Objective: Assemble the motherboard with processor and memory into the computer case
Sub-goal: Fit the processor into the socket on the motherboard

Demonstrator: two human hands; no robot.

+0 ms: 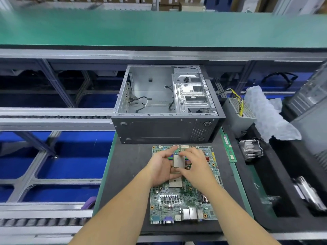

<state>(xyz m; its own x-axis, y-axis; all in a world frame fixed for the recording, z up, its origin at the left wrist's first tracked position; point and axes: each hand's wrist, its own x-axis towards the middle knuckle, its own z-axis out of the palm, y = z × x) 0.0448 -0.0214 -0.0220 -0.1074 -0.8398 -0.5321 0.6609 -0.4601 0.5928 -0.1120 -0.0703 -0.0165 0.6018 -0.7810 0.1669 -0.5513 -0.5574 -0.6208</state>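
Note:
A green motherboard (pixel 184 204) lies flat on the black mat (pixel 127 167) in front of me. Above its middle, my left hand (pixel 161 167) and my right hand (pixel 196 165) together hold a square grey processor (pixel 179 161) by its edges, a little above the board. The pale CPU socket (pixel 175 183) shows just below my hands. An open, empty computer case (pixel 162 101) lies on its side behind the board. A green memory stick (pixel 229 148) rests on the mat's right edge.
A grey power supply (pixel 238 114) with yellow cables stands right of the case, beside white bubble wrap (pixel 267 114). A wrapped black cooler (pixel 250 150) sits in a foam tray (pixel 283 174). A roller conveyor (pixel 53 121) runs at left.

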